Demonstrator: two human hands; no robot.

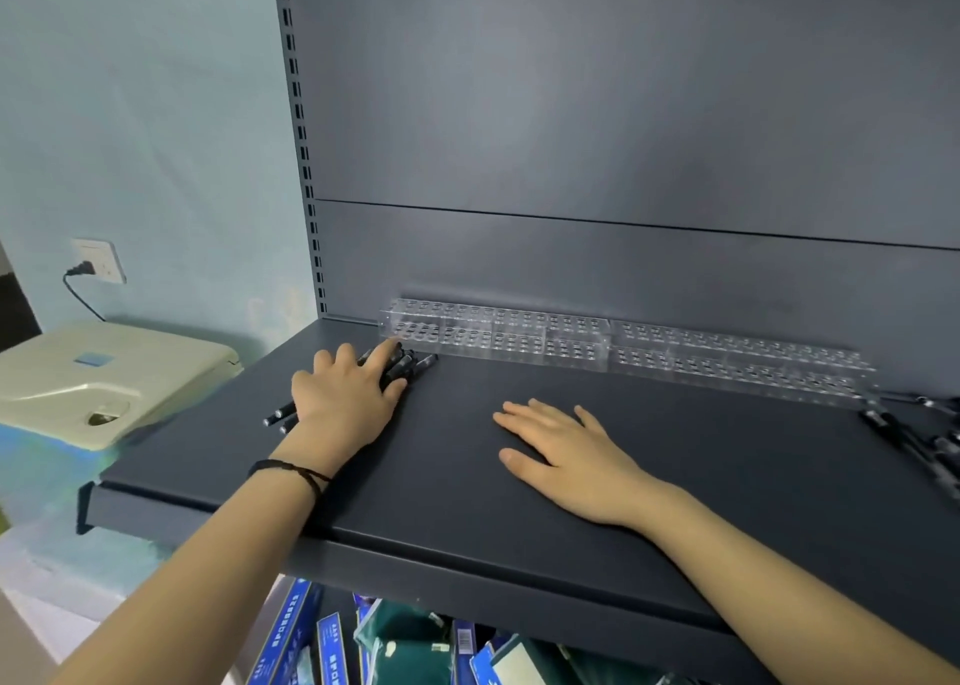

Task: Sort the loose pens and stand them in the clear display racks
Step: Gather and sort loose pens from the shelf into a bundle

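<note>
across the middle of the head view runs a dark grey shelf (467, 482), and both of the hands i am watching are on it. the left hand (343, 393) sits left of centre, laid over a bundle of black pens (410, 365). its fingers curve over the top of the bundle and the thumb closes in on the near side, so i read it as clamped on the pens. pen ends poke out beside the wrist toward the lower left, and the other ends reach past the fingertips, just short of the racks. a dark cord bracelet (291, 471) circles that wrist.

the right hand (566, 450) lies at centre, palm down, fingers straight and slightly spread, flat on the shelf and holding nothing. it is well apart from the left hand.

behind the hands, against the grey back panel (623, 113), two clear racks stand end to end: the left rack (498, 333) and the right rack (743, 365), rows of holes showing through the plastic. at the right edge of the frame a loose heap of pens (919, 440) lies on the shelf, just past the end of the right rack.

at far left i see a wall socket (98, 261) with a black plug in it, and below it a beige machine (104, 378). along the bottom, under the shelf, are blue and green boxes (332, 648).
</note>
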